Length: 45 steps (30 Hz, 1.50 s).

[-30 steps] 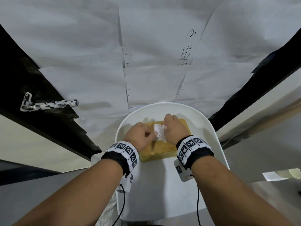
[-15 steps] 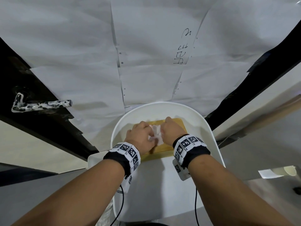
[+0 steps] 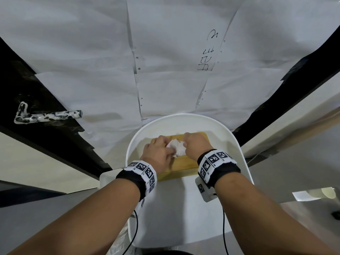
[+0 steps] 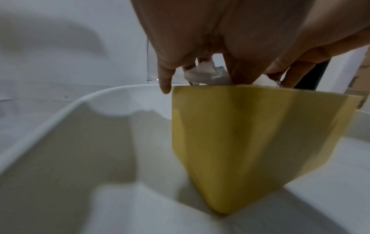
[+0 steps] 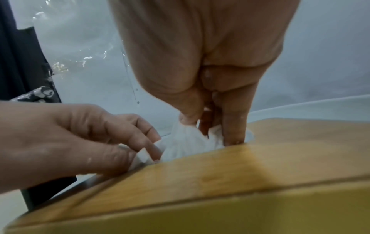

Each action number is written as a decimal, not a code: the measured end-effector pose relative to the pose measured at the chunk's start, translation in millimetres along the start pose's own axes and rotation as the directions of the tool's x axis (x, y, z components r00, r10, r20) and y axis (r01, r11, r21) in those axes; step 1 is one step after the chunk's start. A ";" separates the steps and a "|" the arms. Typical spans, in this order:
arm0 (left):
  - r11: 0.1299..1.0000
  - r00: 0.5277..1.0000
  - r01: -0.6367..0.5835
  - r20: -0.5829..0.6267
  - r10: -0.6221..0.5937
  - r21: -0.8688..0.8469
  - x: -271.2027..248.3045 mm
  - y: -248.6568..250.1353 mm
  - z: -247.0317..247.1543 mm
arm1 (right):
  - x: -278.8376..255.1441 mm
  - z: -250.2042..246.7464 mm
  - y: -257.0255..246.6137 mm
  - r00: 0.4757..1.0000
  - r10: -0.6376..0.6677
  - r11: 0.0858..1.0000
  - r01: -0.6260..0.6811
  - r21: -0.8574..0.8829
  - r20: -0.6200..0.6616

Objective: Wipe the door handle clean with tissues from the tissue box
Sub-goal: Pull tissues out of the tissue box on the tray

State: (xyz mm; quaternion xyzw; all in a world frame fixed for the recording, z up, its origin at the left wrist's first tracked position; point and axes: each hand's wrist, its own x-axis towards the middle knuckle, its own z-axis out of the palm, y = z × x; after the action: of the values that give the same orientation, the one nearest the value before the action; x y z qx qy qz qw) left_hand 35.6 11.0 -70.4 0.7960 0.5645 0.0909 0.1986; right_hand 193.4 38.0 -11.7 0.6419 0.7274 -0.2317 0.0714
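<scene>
A yellow wooden tissue box (image 3: 181,164) (image 4: 250,139) (image 5: 230,182) stands on a white chair seat (image 3: 184,214). White tissue (image 3: 177,147) (image 5: 188,144) bulges from its top slot. My left hand (image 3: 160,153) (image 5: 84,139) pinches the tissue's left side between thumb and fingers. My right hand (image 3: 196,144) (image 5: 210,125) pinches its right side, fingertips at the slot. The door handle (image 3: 47,115) (image 5: 38,93), smeared with white grime, sticks out from the black door edge far to the left, untouched.
The door (image 3: 174,61) behind the chair is covered with taped white paper sheets. The chair's curved back rim (image 3: 184,116) rises right behind the box. Black door frame strips (image 3: 287,89) run diagonally at both sides. Grey floor lies at right.
The tissue has come further out of the slot and bunched wider between my hands. My hands have spread slightly apart. The view has shifted a little.
</scene>
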 end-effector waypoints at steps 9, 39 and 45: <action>0.993 1.000 -0.022 0.013 0.021 0.112 2.3 5.1 -8.7 | 1.5 5.5 5.6 0.973 -0.067 0.995 0.081 0.055 -0.220; 0.960 0.988 0.151 0.081 -0.135 -0.236 2.8 1.2 -12.4 | 6.6 0.7 8.1 0.988 -0.022 0.934 0.074 0.348 -0.152; 0.946 0.979 0.201 0.036 -0.199 -0.253 -0.3 6.4 -11.8 | 4.9 2.7 7.1 0.991 -0.024 0.948 0.064 0.313 -0.132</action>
State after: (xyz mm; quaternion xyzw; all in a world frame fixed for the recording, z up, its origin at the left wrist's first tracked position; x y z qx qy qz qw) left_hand 36.7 11.3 -57.1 0.7028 0.6248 0.1385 0.3105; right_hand 198.9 41.8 -17.7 0.6421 0.6981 -0.3055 -0.0840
